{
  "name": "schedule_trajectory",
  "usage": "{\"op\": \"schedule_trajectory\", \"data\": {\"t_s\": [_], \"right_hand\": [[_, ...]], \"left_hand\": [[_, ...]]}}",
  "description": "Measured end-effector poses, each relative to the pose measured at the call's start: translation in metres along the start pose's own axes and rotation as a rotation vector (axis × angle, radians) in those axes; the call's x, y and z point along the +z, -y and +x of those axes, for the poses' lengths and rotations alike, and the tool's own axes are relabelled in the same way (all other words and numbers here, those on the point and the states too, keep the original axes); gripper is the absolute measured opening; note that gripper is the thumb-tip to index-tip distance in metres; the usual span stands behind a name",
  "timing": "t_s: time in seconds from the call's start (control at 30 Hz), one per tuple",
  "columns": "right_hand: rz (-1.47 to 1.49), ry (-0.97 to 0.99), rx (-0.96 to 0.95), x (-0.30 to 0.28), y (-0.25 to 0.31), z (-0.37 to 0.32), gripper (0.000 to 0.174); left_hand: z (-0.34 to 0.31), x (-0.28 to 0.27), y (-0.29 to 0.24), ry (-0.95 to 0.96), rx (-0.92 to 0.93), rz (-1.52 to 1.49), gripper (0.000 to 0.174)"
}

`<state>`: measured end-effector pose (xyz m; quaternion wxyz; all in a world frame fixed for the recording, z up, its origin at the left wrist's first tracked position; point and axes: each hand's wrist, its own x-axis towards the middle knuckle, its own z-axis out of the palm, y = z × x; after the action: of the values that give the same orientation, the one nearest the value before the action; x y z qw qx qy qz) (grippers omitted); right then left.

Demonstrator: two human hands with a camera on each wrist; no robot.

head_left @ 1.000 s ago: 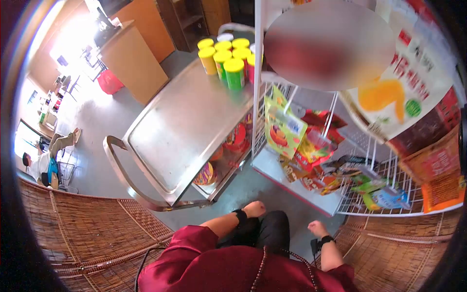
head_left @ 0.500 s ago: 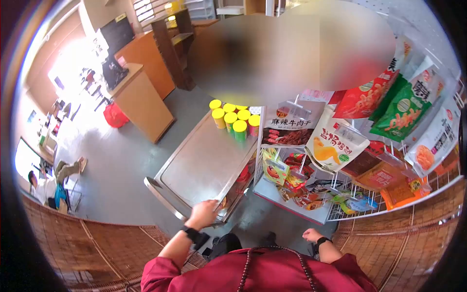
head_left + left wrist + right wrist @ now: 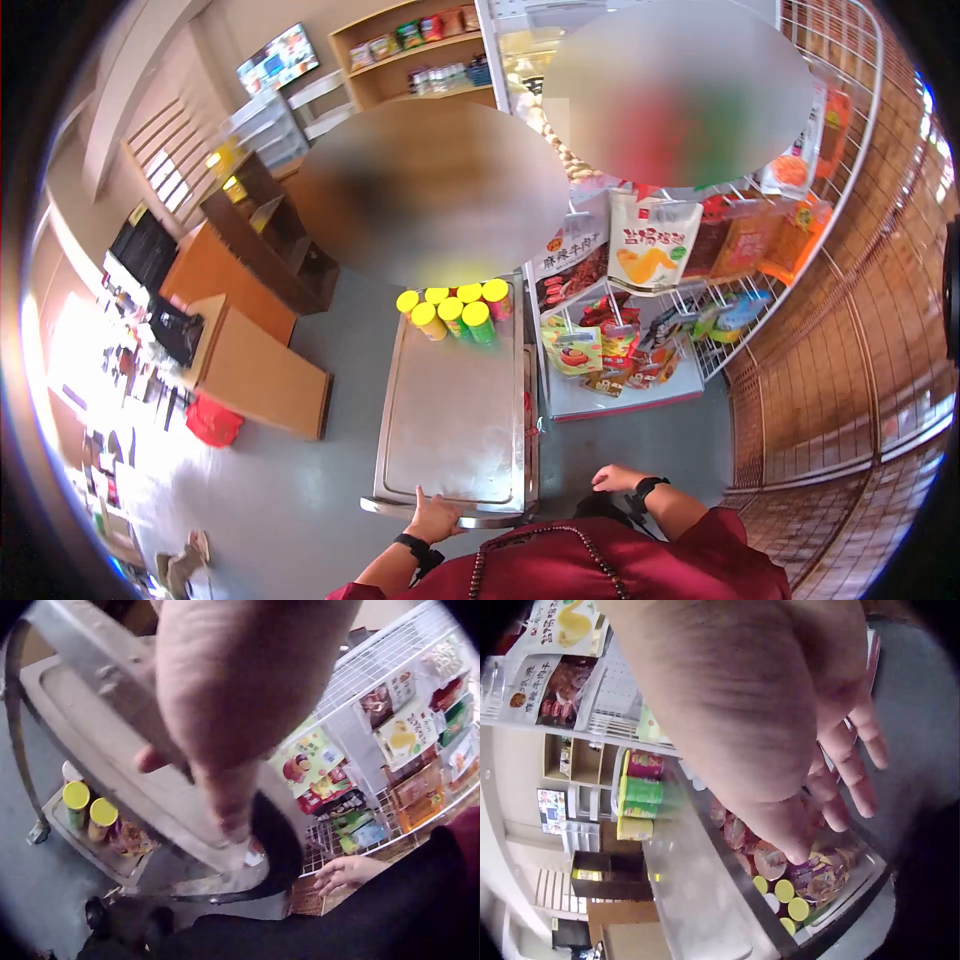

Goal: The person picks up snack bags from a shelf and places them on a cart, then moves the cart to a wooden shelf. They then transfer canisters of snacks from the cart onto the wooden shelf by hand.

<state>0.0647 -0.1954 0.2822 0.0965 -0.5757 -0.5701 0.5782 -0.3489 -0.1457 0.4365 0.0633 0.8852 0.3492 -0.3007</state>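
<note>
My left hand [image 3: 433, 517] grips the metal handle [image 3: 385, 508] at the near end of a steel cart [image 3: 455, 420]. In the left wrist view, the left hand [image 3: 232, 690] lies over the bar, with a fingertip showing past it. Several cans with yellow lids [image 3: 478, 324] stand at the cart top's far end. My right hand [image 3: 618, 478] hangs in the air to the right of the cart, holding nothing. In the right wrist view, the fingers of the right hand [image 3: 742, 712] are loosely extended, with packaged food [image 3: 821, 876] on the cart's lower shelf beyond them.
A white rack with hanging snack bags [image 3: 655, 240] stands right of the cart, its base [image 3: 625, 398] near the floor. Wicker panels [image 3: 820, 400] are at the right. A wooden counter [image 3: 260, 375] and a red bag [image 3: 212, 420] are at the left.
My left hand has moved from near my lap onto the cart handle. The head view has turned, so the cart now appears straight ahead; the right hand stays free.
</note>
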Motion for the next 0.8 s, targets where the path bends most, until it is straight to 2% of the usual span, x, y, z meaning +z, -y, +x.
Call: {"op": "schedule_trajectory", "data": {"t_s": [0.07, 0.13, 0.17, 0.2, 0.27, 0.33, 0.4, 0.43, 0.53, 0.57, 0.7, 0.77, 0.8], "right_hand": [[-0.018, -0.012, -0.052, 0.02, 0.023, 0.004, 0.033], [-0.044, -0.013, -0.111, 0.029, 0.037, 0.015, 0.033], [-0.053, 0.027, -0.071, 0.032, 0.042, 0.02, 0.034], [-0.067, 0.071, -0.028, 0.032, 0.043, 0.022, 0.035], [-0.163, 0.068, -0.099, 0.025, 0.049, 0.027, 0.038], [-0.146, 0.106, -0.104, 0.023, 0.067, 0.029, 0.039], [-0.125, 0.143, -0.078, 0.024, 0.088, 0.035, 0.04], [-0.076, 0.184, -0.102, 0.025, 0.097, 0.038, 0.04], [-0.033, 0.198, -0.159, 0.044, 0.12, 0.051, 0.039], [0.019, 0.201, -0.185, 0.054, 0.127, 0.055, 0.039], [0.174, 0.23, -0.213, 0.105, 0.124, 0.085, 0.036], [0.144, 0.251, -0.143, 0.121, 0.141, 0.084, 0.033], [0.093, 0.228, -0.078, 0.123, 0.157, 0.07, 0.032]], "left_hand": [[0.005, -0.001, 0.008, -0.036, 0.072, -0.037, 0.042], [0.014, 0.021, 0.016, 0.001, 0.04, -0.246, 0.039], [0.019, 0.032, 0.022, -0.079, 0.104, -0.208, 0.039], [0.017, 0.033, 0.022, -0.078, 0.114, -0.207, 0.039], [0.022, 0.026, 0.026, -0.092, 0.12, -0.256, 0.034], [0.026, 0.028, 0.029, -0.084, 0.135, -0.266, 0.039], [0.026, 0.028, 0.031, -0.126, 0.121, -0.263, 0.04], [0.024, 0.02, 0.031, -0.221, 0.181, -0.239, 0.042], [0.033, 0.029, 0.037, -0.201, 0.191, -0.297, 0.044], [0.037, 0.033, 0.036, -0.085, 0.168, -0.288, 0.047], [0.047, 0.018, 0.054, -0.188, 0.335, -0.335, 0.045], [0.059, 0.0, 0.082, 0.071, 0.551, -0.454, 0.045], [0.063, -0.003, 0.102, 0.015, 0.575, -0.512, 0.045]]}}
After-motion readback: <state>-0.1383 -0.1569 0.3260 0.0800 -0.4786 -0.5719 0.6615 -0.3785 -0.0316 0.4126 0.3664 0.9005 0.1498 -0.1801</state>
